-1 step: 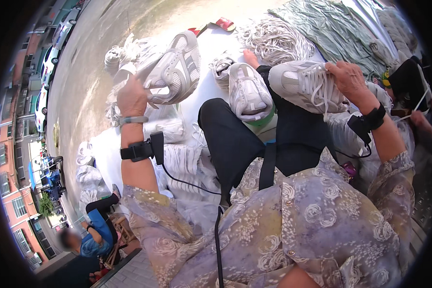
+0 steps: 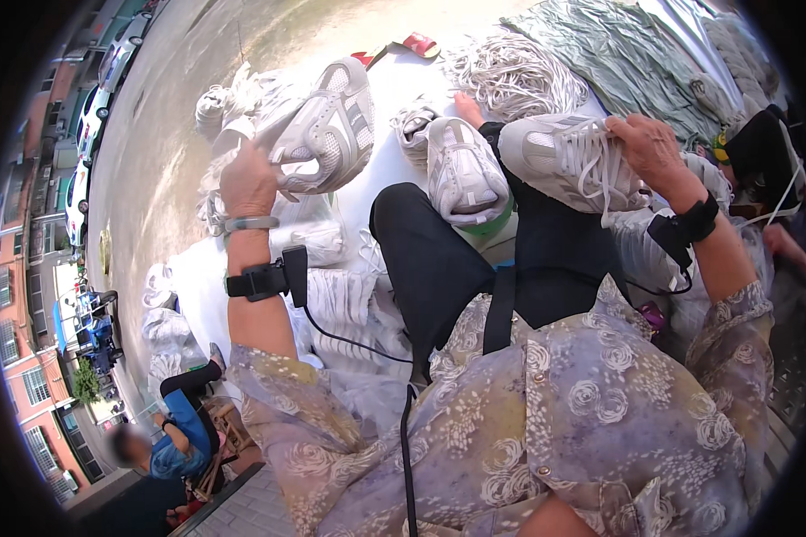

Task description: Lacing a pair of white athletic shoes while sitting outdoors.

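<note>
Head view looks down at a person sitting with black trousers point(image 2: 421, 259) and a flowery shirt point(image 2: 555, 421). Both arms wear a black strap with a small box and a wire.

The left hand point(image 2: 247, 182) is up and out to the left. Its fingers are closed around the heel end of a pale grey and white sneaker point(image 2: 327, 125). That shoe is held up in the air, tipped on its side, with the sole facing away to the upper right. A thin grey bangle point(image 2: 251, 223) sits on the wrist just under the hand.

The right hand point(image 2: 654, 148) is on the right side. Its fingers pinch together on the white laces of a second sneaker point(image 2: 569, 161). This shoe lies across the person's right knee, toe pointing left, with its top facing the camera.

Between the two shoes, a third sneaker point(image 2: 461, 170) rests on the lap, toe pointing down toward the person. It lies just beside the shoe in the right hand.

More white shoes point(image 2: 340, 304) are piled on a white sheet point(image 2: 390, 85) under the left arm. A heap of white laces point(image 2: 510, 76) lies farther up, next to a grey-green cloth point(image 2: 627, 63). A red sandal point(image 2: 418, 43) lies at the top edge of the sheet. Down in the lower left corner another person in a blue top point(image 2: 175, 438) sits well apart.
</note>
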`<state>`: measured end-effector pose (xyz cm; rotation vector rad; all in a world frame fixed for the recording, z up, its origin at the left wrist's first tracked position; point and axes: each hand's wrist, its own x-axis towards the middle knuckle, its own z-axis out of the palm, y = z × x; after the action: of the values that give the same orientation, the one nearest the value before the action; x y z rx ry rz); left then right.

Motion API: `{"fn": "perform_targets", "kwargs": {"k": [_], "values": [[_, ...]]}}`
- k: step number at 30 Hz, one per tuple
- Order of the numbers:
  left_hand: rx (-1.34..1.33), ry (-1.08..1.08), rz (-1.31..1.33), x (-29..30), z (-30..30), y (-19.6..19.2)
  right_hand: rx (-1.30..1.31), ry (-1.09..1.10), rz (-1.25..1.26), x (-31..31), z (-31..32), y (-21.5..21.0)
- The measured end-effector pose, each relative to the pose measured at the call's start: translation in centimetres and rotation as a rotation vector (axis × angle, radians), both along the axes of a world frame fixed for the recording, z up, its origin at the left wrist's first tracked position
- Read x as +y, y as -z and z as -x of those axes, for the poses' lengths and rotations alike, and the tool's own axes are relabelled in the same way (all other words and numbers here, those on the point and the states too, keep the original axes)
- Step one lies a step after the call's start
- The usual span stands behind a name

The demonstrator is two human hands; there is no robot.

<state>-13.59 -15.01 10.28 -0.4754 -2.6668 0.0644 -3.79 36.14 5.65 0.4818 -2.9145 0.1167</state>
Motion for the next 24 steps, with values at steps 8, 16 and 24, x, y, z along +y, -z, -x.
{"fn": "perform_targets", "kwargs": {"k": [8, 16, 24], "values": [[-0.235, -0.216, -0.668, 2.5, 0.9, 0.1, -0.123, -0.066, 0.147, -3.6, 0.9, 0.9], [-0.394, -0.127, -0.984, 9.2, -1.4, -1.8, -0.24, -0.028, 0.185, -10.3, -0.1, 4.9], [-0.371, -0.074, -0.903, 10.0, -2.3, 0.1, -0.221, 0.06, 0.276, -14.5, -0.7, 8.5]]}}
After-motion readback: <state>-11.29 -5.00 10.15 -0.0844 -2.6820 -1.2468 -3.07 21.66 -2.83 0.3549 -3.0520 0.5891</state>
